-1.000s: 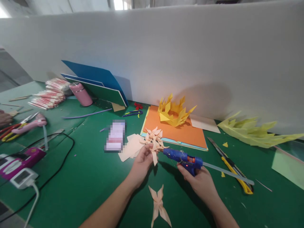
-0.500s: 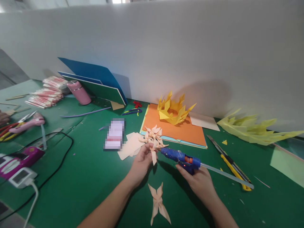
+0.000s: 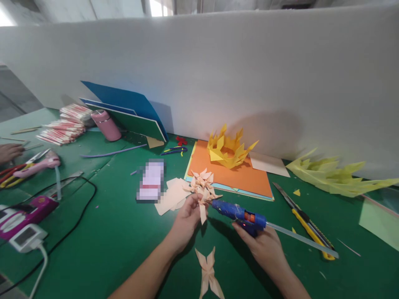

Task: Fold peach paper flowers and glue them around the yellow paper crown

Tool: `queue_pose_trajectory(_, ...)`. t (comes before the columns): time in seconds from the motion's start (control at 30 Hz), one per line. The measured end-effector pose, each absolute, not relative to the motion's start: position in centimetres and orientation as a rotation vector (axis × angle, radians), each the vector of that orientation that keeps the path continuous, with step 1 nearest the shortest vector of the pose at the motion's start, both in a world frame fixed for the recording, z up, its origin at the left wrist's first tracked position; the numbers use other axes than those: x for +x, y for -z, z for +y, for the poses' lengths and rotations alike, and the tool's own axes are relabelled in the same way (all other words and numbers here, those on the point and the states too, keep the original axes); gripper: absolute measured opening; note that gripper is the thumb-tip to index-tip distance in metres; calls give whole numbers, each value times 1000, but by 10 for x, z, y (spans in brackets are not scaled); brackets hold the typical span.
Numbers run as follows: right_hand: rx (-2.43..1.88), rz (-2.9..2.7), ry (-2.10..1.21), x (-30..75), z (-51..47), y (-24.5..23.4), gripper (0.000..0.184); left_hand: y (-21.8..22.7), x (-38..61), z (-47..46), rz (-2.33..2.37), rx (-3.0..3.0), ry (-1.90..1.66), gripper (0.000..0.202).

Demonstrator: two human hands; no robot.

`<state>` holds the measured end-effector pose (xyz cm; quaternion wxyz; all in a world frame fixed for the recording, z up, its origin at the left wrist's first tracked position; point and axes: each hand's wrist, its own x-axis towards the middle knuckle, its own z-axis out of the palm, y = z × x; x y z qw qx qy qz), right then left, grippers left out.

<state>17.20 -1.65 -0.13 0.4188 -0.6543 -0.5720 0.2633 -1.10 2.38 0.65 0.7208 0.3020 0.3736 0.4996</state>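
My left hand is closed on a folded peach paper piece, pinched between thumb and fingers. My right hand grips a blue glue gun, a long clear glue stick running out of its back. The gun's nozzle points left and meets the held paper; whether glue is coming out is too small to tell. Just behind my left hand lie several more folded peach pieces, partly overlapping the held one. Nearer to me, a four-pointed folded peach piece lies flat on the green table.
Blank peach sheets and a blurred-out phone lie left. A yellow paper crown stands on orange paper. At right are a utility knife and yellow-green folded paper. Far left, another person's hand is near pliers and a power strip.
The camera view has tilted up slightly, so the tabletop sits lower in the picture. My hands, the glue gun and the held paper keep nearly the same positions together.
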Motion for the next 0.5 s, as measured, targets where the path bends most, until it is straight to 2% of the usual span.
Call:
queue_pose_trajectory(0.37,-1659,-1435,-668,177,-18,6,21,-12,-13,25,787,583,-1089,33)
queue_pose_trajectory(0.5,-1674,-1386,-653,176,-19,3,27,-12,-14,24,783,549,-1073,36)
